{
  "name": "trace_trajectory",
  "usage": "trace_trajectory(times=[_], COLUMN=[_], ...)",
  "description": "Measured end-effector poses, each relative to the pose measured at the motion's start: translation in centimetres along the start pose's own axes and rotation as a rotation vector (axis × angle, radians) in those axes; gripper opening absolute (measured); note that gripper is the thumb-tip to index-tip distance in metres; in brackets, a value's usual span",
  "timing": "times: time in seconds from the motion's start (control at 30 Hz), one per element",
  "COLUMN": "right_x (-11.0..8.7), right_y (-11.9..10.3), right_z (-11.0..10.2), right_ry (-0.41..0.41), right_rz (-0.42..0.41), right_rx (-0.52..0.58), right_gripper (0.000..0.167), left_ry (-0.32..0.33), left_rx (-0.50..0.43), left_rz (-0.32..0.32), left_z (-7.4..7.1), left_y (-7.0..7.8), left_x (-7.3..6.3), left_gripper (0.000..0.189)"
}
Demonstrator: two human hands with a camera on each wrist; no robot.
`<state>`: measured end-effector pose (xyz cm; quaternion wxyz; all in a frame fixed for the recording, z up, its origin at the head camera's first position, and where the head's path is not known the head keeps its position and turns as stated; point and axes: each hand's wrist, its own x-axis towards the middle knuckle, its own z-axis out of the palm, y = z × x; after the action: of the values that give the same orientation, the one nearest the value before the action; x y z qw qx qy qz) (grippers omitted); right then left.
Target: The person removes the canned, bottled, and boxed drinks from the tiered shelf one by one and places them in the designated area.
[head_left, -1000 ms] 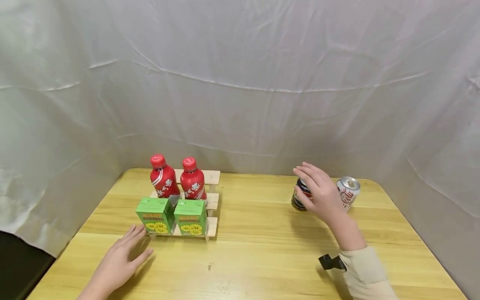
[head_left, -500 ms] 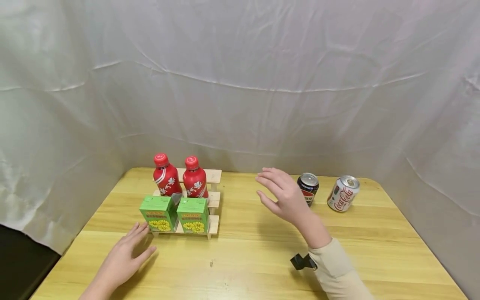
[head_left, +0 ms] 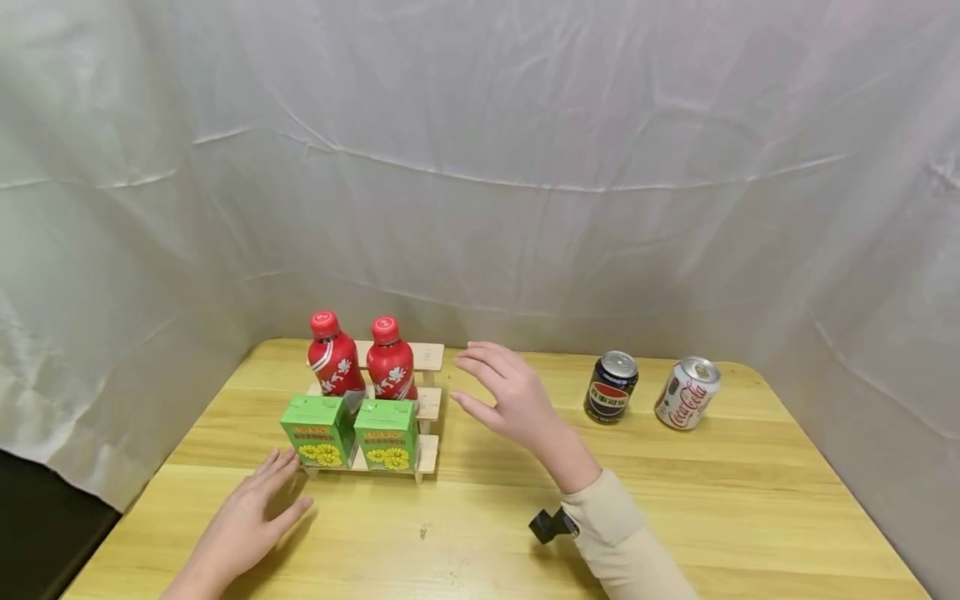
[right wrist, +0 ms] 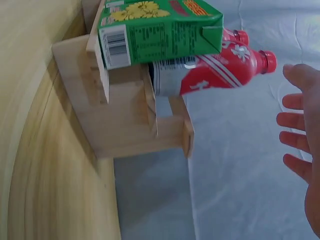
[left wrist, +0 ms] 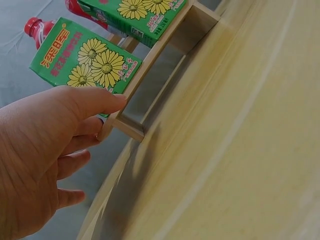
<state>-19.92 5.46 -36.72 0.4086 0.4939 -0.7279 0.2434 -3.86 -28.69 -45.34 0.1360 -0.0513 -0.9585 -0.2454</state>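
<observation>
Grey cloth [head_left: 510, 233] hangs behind your table [head_left: 480, 542]; the stepped wooden rack [head_left: 428, 403] sits on the table's left half. Since a second ago your right sleeve [head_left: 626, 537] has swung left, taking the right grip [head_left: 506, 393] off the cans to just right of the rack. It's raised above the table, fingers pointing left, loosely spread, nothing held. Left grip [head_left: 247, 517] hasn't really moved: at the rack's left front corner, fingers extended, thumb apart, holding nothing; can't tell if it touches. Two red bottles [head_left: 390, 367] stand upright on the rack; two green cartons [head_left: 386, 442] on the lowest step block their lower parts. Dark can [head_left: 611, 389] and white can [head_left: 686, 395] stand well right, both fully visible now. Black clip [head_left: 551, 527] at your right cuff.
</observation>
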Motion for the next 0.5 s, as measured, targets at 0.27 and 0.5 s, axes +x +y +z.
trace_trajectory(times=[0.27,0.5], right_x=[1.3,2.9], right_y=[-1.3,-1.9], right_z=[1.5,2.7], right_ry=[-0.233,-0.292], right_rz=[0.215,0.327], right_rx=[-0.016,0.013], right_gripper=[0.059,0.067], left_ry=[-0.006,-0.009], left_rx=[0.004,0.014], left_rz=[0.006,0.007], left_z=[0.1,0.0], left_y=[-0.1,-0.1], left_x=[-0.1,0.0], left_gripper=[0.065,0.066])
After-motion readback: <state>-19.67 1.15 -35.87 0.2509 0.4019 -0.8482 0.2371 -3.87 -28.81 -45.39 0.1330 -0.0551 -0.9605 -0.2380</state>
